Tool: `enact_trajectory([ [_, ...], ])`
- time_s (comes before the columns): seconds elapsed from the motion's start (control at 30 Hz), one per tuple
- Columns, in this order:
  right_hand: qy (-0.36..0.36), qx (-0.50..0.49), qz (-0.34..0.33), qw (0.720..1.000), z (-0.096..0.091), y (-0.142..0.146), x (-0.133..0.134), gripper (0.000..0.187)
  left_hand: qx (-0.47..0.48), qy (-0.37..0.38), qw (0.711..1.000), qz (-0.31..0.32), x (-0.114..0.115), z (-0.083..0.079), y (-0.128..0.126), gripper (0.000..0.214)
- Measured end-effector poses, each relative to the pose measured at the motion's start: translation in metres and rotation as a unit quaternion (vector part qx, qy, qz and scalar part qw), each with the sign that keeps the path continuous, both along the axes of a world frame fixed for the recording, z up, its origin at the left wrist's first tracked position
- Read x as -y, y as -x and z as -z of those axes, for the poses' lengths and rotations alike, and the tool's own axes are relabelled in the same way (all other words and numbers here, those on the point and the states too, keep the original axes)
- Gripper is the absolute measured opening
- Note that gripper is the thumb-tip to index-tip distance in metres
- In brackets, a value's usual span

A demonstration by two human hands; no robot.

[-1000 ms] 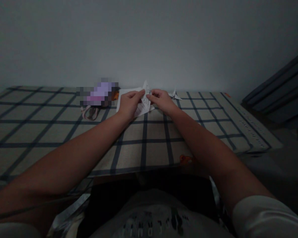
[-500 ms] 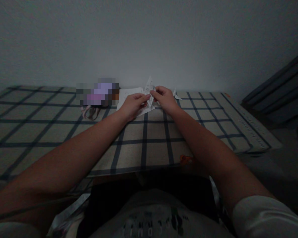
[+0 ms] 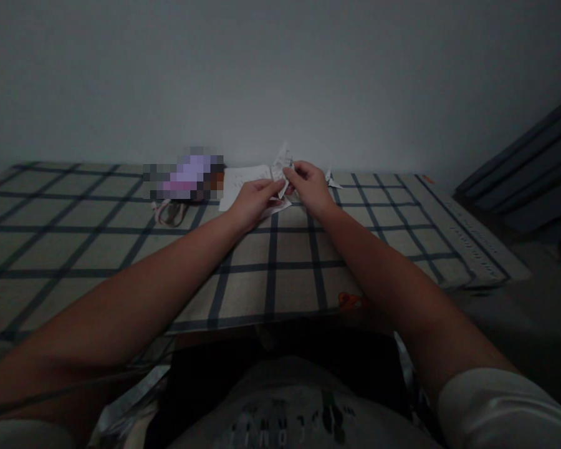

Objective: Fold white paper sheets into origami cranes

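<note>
Both my hands meet over the far part of a checked cloth [image 3: 121, 237]. My left hand [image 3: 251, 202] and my right hand [image 3: 310, 186] pinch a small folded white paper piece [image 3: 281, 163] between their fingertips, a pointed flap sticking up above them. Under the hands lies a flat white paper sheet [image 3: 239, 179]. The light is dim and the folds are hard to make out.
A second small folded paper figure [image 3: 333, 179] lies just right of my right hand. A blurred purple object [image 3: 187, 176] and a pinkish looped thing [image 3: 169, 212] lie to the left. A white wall [image 3: 280, 81] rises behind; dark slanted panels [image 3: 523, 181] stand at right.
The paper piece has been turned and pulled a little toward me. My right hand moved slightly up and over it; my left hand's fingers slid closer under the flap.
</note>
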State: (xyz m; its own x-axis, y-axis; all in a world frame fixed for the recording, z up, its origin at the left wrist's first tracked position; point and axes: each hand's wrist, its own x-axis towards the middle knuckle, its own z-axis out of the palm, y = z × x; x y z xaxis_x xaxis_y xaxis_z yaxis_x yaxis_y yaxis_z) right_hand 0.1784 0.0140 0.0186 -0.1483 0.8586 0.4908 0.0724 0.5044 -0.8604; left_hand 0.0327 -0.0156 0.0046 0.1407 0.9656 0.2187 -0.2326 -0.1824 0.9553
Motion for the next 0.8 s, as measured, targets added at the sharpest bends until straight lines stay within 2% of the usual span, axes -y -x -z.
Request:
enact_trajectory([
  [0.13, -0.024, 0.014, 0.028, 0.999, 0.002, -0.001, -0.001, 0.033, -0.029, -0.008, 1.0, 0.007, -0.002, 0.003, 0.0, 0.044],
  [0.27, -0.034, 0.023, 0.045, 0.998, 0.001, 0.0, 0.0, 0.034, -0.034, -0.021, 0.999, 0.015, -0.008, 0.006, 0.004, 0.042],
  [0.47, -0.024, 0.011, 0.043, 0.999, 0.001, 0.002, 0.002, 0.031, -0.06, -0.031, 0.998, -0.018, -0.007, 0.004, 0.004, 0.043],
  [0.7, -0.007, 0.015, 0.036, 0.999, 0.005, 0.002, -0.001, 0.033, 0.036, 0.053, 0.997, 0.047, 0.003, -0.001, -0.002, 0.039],
  [0.8, -0.016, 0.026, 0.017, 0.999, 0.007, 0.003, -0.002, 0.032, 0.05, 0.054, 0.997, 0.032, 0.001, 0.001, -0.003, 0.041],
])
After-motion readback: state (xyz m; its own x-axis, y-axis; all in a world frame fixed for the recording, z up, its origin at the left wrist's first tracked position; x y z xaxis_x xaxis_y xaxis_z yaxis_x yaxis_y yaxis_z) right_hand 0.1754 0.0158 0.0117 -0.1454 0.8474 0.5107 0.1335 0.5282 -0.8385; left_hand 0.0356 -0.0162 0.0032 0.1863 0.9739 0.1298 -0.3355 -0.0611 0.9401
